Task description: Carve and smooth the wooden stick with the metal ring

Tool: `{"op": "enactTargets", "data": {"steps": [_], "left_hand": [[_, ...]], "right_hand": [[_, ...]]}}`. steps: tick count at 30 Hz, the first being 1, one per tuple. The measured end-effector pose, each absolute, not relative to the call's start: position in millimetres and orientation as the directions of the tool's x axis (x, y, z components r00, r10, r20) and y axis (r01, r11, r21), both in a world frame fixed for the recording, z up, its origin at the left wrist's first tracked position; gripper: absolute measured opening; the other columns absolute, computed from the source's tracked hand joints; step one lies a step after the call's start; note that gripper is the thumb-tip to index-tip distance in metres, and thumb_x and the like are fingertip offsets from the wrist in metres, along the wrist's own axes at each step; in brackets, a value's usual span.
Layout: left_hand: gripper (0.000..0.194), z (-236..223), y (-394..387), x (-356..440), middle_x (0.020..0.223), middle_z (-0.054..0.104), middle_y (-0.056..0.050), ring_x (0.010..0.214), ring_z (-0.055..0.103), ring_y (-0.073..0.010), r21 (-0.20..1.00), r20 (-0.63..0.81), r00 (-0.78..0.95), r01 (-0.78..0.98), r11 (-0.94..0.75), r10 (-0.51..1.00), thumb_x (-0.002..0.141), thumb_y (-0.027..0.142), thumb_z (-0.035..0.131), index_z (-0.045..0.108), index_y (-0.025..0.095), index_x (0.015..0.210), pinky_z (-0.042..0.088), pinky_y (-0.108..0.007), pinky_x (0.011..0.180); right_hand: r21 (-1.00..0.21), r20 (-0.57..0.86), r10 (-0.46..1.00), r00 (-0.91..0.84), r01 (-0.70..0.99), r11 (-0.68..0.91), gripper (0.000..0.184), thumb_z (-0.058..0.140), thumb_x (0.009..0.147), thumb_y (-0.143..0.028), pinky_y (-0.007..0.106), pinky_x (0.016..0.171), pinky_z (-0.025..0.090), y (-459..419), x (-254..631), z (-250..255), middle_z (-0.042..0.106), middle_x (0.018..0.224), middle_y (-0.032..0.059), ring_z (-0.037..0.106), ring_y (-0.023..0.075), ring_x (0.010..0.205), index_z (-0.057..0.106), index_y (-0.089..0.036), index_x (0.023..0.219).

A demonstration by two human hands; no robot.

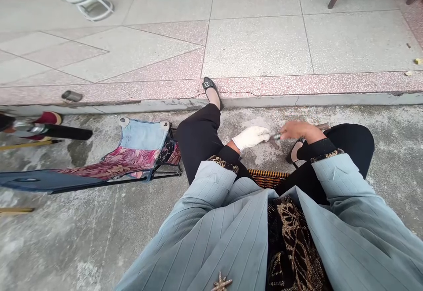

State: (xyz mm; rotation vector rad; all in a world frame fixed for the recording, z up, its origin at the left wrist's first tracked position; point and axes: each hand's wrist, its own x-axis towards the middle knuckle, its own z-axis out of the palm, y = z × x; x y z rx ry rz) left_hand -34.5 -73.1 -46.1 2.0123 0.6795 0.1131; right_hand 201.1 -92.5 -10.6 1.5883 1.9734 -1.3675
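Observation:
My left hand point(253, 137), in a white glove, has its fingers closed at the left end of a short, ribbed metal piece point(275, 136). The bare fingers of my right hand point(298, 130) are curled around the other end of this piece. Just below it shows a reddish-brown strip point(273, 144); whether it is joined to the metal cannot be made out. Past my right wrist a brown, wood-like end point(323, 127) sticks out, and its link to what I hold is hidden. Both hands are between my knees, above the concrete.
Under me shows a woven seat edge point(269, 177). A folding recliner point(135, 148) with patterned cloth stands at my left. Farther left are a black-handled object point(68, 131) and a red shoe point(49, 118). A tiled step point(257, 86) runs ahead, bearing a metal cup point(72, 96) and a white stool point(89, 1).

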Motion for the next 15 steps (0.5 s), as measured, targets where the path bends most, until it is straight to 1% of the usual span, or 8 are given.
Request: {"op": "enactTargets", "data": {"steps": [2, 3, 4, 5, 8, 11, 13, 15], "left_hand": [[0.031, -47.7, -70.8, -36.2, 0.072, 0.059, -0.001, 0.07, 0.052, -0.0134, 0.868, -0.18, 0.838, 0.382, -0.317, 0.516, 0.092, 0.038, 0.048, 0.063, 0.014, 0.078, 0.04, -0.026, 0.07], [0.031, -48.5, -69.7, -36.7, 0.074, 0.061, -0.001, 0.072, 0.053, -0.0139, 0.889, -0.171, 0.834, 0.36, -0.282, 0.525, 0.091, 0.038, 0.049, 0.064, 0.013, 0.08, 0.042, -0.026, 0.072], [0.03, -49.2, -68.8, -36.7, 0.077, 0.062, -0.002, 0.073, 0.054, -0.0142, 0.908, -0.157, 0.823, 0.338, -0.247, 0.546, 0.091, 0.038, 0.05, 0.065, 0.013, 0.082, 0.043, -0.027, 0.073], [0.031, -49.8, -68.3, -36.4, 0.078, 0.063, -0.002, 0.074, 0.055, -0.0144, 0.923, -0.142, 0.809, 0.317, -0.219, 0.571, 0.091, 0.039, 0.051, 0.065, 0.013, 0.084, 0.043, -0.027, 0.074], [0.034, -52.0, -70.1, -33.0, 0.076, 0.061, -0.002, 0.069, 0.052, -0.0124, 0.945, -0.155, 0.779, 0.296, -0.139, 0.607, 0.093, 0.043, 0.049, 0.065, 0.013, 0.089, 0.042, -0.026, 0.069], [0.039, -54.1, -77.1, -26.7, 0.073, 0.059, 0.0, 0.062, 0.047, -0.0099, 0.955, -0.217, 0.827, 0.29, -0.064, 0.519, 0.096, 0.045, 0.044, 0.063, 0.013, 0.086, 0.04, -0.024, 0.063], [0.041, -53.4, -82.5, -22.5, 0.076, 0.061, -0.002, 0.063, 0.047, -0.0093, 0.961, -0.221, 0.857, 0.274, -0.048, 0.466, 0.096, 0.046, 0.043, 0.063, 0.013, 0.083, 0.039, -0.023, 0.063], [0.042, -49.8, -86.1, -19.6, 0.077, 0.062, -0.002, 0.063, 0.047, -0.0094, 0.959, -0.218, 0.875, 0.275, -0.073, 0.433, 0.096, 0.046, 0.044, 0.064, 0.012, 0.081, 0.038, -0.023, 0.063]], "right_hand": [[-0.661, -0.724, 0.369, -0.583, 0.74, -0.127, 0.031, 0.067, 0.082, -0.037, 0.024, 0.056, 0.038, -95.5, 199.2, -7.1, 0.06, 0.064, 0.0005, 0.049, 0.0109, 0.057, 0.077, -0.014, 0.1], [-0.73, -0.679, 0.318, -0.661, 0.656, -0.194, 0.036, 0.069, 0.081, -0.04, 0.023, 0.055, 0.037, -96.7, 200.6, -3.7, 0.059, 0.063, -0.0011, 0.047, 0.0098, 0.056, 0.076, -0.015, 0.105], [-0.79, -0.613, 0.341, -0.712, 0.565, -0.24, 0.041, 0.071, 0.079, -0.043, 0.022, 0.054, 0.036, -97.8, 203.3, 0.3, 0.058, 0.063, -0.0024, 0.045, 0.0088, 0.055, 0.075, -0.015, 0.109], [-0.838, -0.546, 0.423, -0.723, 0.476, -0.268, 0.044, 0.073, 0.077, -0.046, 0.022, 0.054, 0.035, -98.6, 206.8, 4.4, 0.057, 0.064, -0.0031, 0.044, 0.0081, 0.055, 0.074, -0.016, 0.11], [-0.921, -0.385, 0.749, -0.539, 0.173, -0.349, 0.044, 0.075, 0.076, -0.051, 0.022, 0.051, 0.032, -100.0, 217.1, 12.4, 0.054, 0.065, -0.0029, 0.041, 0.0071, 0.053, 0.07, -0.014, 0.1], [-0.929, -0.337, 0.911, -0.238, -0.074, -0.363, 0.047, 0.077, 0.073, -0.055, 0.022, 0.047, 0.027, -98.1, 220.7, 8.6, 0.051, 0.065, -0.0026, 0.038, 0.0069, 0.051, 0.065, -0.015, 0.094], [-0.924, -0.358, 0.926, -0.122, -0.096, -0.37, 0.05, 0.078, 0.071, -0.056, 0.022, 0.047, 0.027, -94.4, 220.8, 0.6, 0.049, 0.065, -0.0024, 0.037, 0.0072, 0.051, 0.064, -0.015, 0.096], [-0.92, -0.392, 0.919, -0.047, 0.014, -0.392, 0.048, 0.076, 0.073, -0.055, 0.023, 0.048, 0.029, -89.6, 220.9, -8.9, 0.05, 0.066, -0.001, 0.039, 0.0083, 0.051, 0.065, -0.014, 0.097]]}}
